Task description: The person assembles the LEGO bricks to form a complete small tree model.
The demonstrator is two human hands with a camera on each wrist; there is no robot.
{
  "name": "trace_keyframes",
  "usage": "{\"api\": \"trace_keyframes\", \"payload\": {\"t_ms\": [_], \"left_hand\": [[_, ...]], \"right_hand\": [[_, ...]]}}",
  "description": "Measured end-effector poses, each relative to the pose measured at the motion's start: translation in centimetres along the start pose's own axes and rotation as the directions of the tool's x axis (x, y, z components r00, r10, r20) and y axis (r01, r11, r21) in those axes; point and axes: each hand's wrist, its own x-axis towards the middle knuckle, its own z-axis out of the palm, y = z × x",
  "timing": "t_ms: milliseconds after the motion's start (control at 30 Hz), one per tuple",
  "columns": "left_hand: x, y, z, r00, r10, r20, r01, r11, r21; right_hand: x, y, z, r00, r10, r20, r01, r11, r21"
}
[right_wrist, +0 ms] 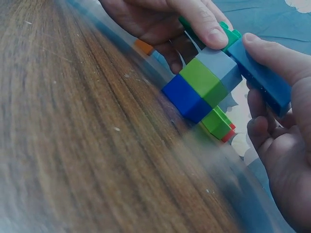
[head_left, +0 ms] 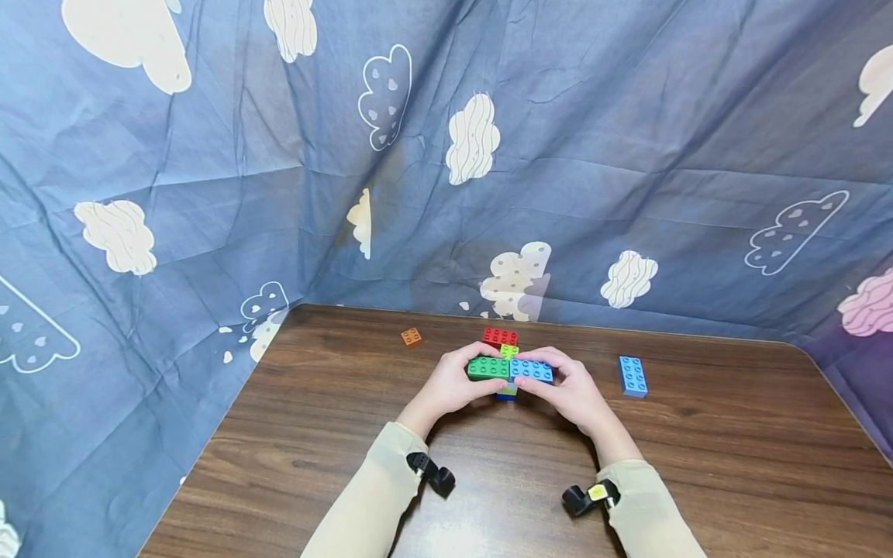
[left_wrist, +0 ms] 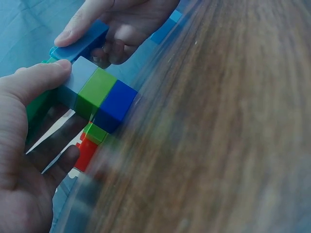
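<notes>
A stack of a dark blue brick (right_wrist: 186,100), a lime brick (right_wrist: 203,81) and a light grey-blue brick (right_wrist: 221,65) stands on the table. Side by side on top are a green brick (head_left: 487,368) and a blue brick (head_left: 531,370). The left hand (head_left: 449,384) pinches the green brick between thumb and fingers. On the other side the right hand (head_left: 574,389) pinches the blue brick the same way. Behind the stack are a smaller lime brick (head_left: 509,351) and a red brick (head_left: 500,336).
An orange brick (head_left: 412,336) lies on the wooden table (head_left: 314,403) at the back left. Another blue brick (head_left: 632,377) lies to the right of the hands. A blue cloth (head_left: 418,232) with cloud prints hangs behind the table.
</notes>
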Motion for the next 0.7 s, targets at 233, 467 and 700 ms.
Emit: {"api": "trace_keyframes", "payload": {"t_ms": [233,467,700], "left_hand": [[0.00,0.02,0.02,1.000,-0.008,0.000,0.008,1.000,-0.010],[-0.01,0.06,0.01,1.000,-0.008,0.002,0.008,1.000,-0.008],[0.01,0.07,-0.01,1.000,-0.022,0.004,0.023,1.000,-0.005]], "right_hand": [[-0.04,-0.15,-0.02,1.000,0.015,-0.005,-0.015,1.000,-0.002],[0.04,0.20,0.17,1.000,0.018,-0.010,-0.019,1.000,-0.025],[0.07,0.23,0.20,1.000,0.027,-0.014,-0.028,0.999,-0.032]]}}
